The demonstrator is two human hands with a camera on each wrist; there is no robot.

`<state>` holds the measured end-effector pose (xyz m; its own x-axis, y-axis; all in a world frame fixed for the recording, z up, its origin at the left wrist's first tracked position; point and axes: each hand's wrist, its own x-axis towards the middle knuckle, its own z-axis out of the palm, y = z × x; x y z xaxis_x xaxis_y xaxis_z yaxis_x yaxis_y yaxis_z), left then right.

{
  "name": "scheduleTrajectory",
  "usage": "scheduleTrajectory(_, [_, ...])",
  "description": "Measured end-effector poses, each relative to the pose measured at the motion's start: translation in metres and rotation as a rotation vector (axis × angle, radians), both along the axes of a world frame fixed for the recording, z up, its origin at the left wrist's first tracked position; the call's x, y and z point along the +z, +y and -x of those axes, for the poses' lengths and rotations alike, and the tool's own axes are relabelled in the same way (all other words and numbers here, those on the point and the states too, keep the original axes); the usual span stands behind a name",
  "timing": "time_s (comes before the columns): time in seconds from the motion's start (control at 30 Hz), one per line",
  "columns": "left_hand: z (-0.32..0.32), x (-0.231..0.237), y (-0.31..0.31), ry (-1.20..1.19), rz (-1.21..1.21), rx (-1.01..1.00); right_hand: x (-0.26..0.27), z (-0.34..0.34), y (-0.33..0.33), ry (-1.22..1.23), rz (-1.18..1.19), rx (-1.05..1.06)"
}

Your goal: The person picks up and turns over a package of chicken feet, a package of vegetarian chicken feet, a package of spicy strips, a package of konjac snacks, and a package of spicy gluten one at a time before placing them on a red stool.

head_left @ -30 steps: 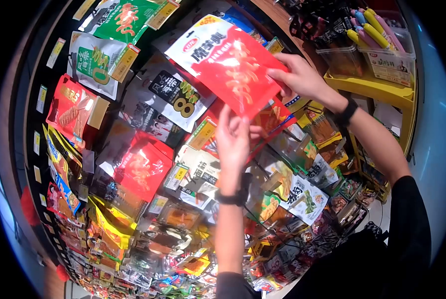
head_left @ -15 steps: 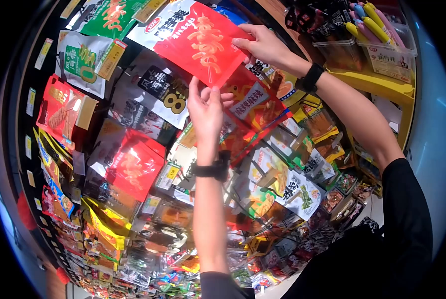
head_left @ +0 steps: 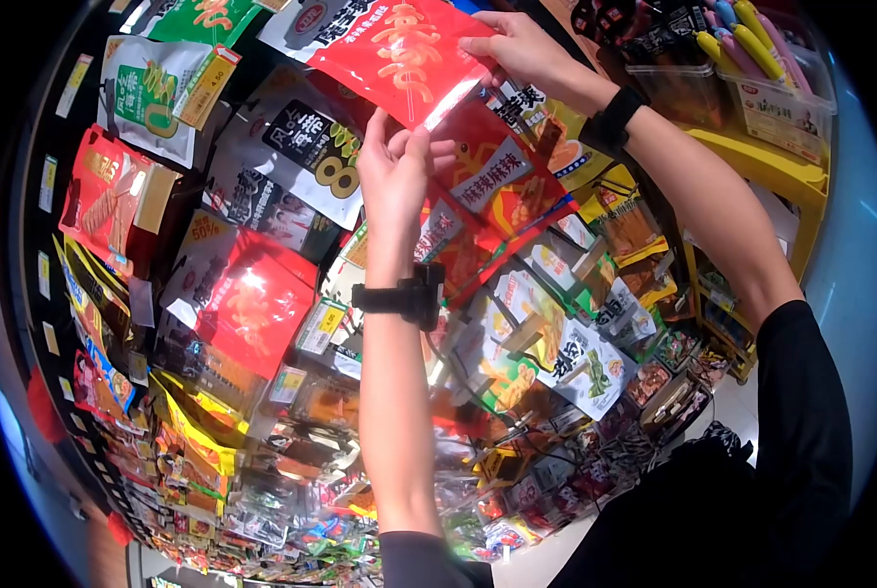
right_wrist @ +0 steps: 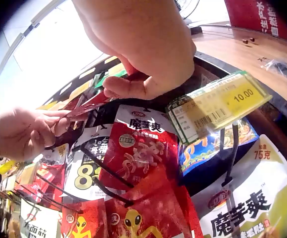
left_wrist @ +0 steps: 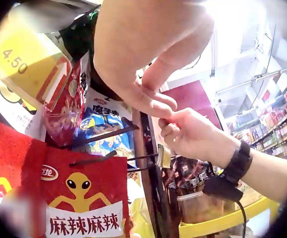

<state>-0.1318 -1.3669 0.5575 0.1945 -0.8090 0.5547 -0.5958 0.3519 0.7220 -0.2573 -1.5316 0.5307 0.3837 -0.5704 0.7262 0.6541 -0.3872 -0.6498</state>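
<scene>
A red-and-white snack pouch (head_left: 399, 54) with Chinese print is held up in front of the rack, its top cut off by the head view's upper edge. My right hand (head_left: 534, 57) grips its right side, thumb on the printed face. At the bottom corner, my left hand (head_left: 395, 174) pinches the pouch between thumb and fingers. The right wrist view shows the pouch (right_wrist: 91, 105) nearly edge-on between both hands. Behind it hang red pouches (left_wrist: 79, 198) with a yellow cartoon figure and a grey-and-white seaweed pouch (head_left: 306, 147).
Another red-and-white pouch (head_left: 252, 304) hangs lower left. Price tags (right_wrist: 220, 106) and metal hooks (left_wrist: 103, 136) stick out among the packs. At the upper right, clear tubs (head_left: 776, 108) of wrapped sticks stand on a yellow shelf (head_left: 752, 162).
Both hands have carried the pouch up and to the left in the head view, keeping hold of it. The rack has shifted slightly up and left as the head view moved.
</scene>
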Motion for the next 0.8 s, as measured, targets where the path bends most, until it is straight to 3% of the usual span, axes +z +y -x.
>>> scheduleTrajectory(0.27, [-0.004, 0.007, -0.007, 0.179, -0.045, 0.007, 0.015, -0.004, -0.007, 0.098, -0.034, -0.01])
scheduleTrajectory(0.33, [-0.01, 0.008, -0.013, 0.223, -0.064, 0.054, 0.023, -0.016, -0.014, 0.129, -0.005, -0.102])
scheduleTrajectory(0.5, [-0.011, 0.001, -0.015, 0.283, -0.043, 0.025, 0.034, -0.047, -0.046, 0.378, 0.152, -0.535])
scheduleTrajectory(0.53, [-0.008, -0.003, -0.012, 0.256, -0.004, 0.033, 0.033, -0.052, -0.057, 0.381, 0.164, -0.532])
scheduleTrajectory(0.6, [-0.005, -0.019, -0.004, 0.004, 0.105, 0.185, 0.024, -0.065, -0.077, 0.528, 0.46, -0.926])
scheduleTrajectory(0.63, [0.005, -0.033, 0.009, -0.019, 0.162, 0.173, 0.022, -0.06, -0.064, 0.597, 0.413, -0.989])
scheduleTrajectory(0.67, [0.012, -0.051, 0.025, -0.095, 0.183, 0.163, 0.012, -0.048, -0.054, 0.11, 0.681, -0.878])
scheduleTrajectory(0.7, [0.033, -0.064, 0.052, 0.019, 0.031, 0.092, 0.01, -0.029, -0.02, 0.139, 0.507, -0.834])
scheduleTrajectory(0.73, [0.043, -0.09, 0.073, -0.021, 0.025, 0.114, 0.001, -0.018, -0.01, 0.125, 0.523, -0.86])
scheduleTrajectory(0.77, [0.044, -0.128, 0.088, 0.012, 0.099, -0.032, -0.01, -0.018, -0.007, -0.102, 0.654, -1.086])
scheduleTrajectory(0.8, [0.041, -0.171, 0.113, -0.064, -0.092, -0.053, -0.028, -0.006, 0.003, -0.131, 0.645, -1.019])
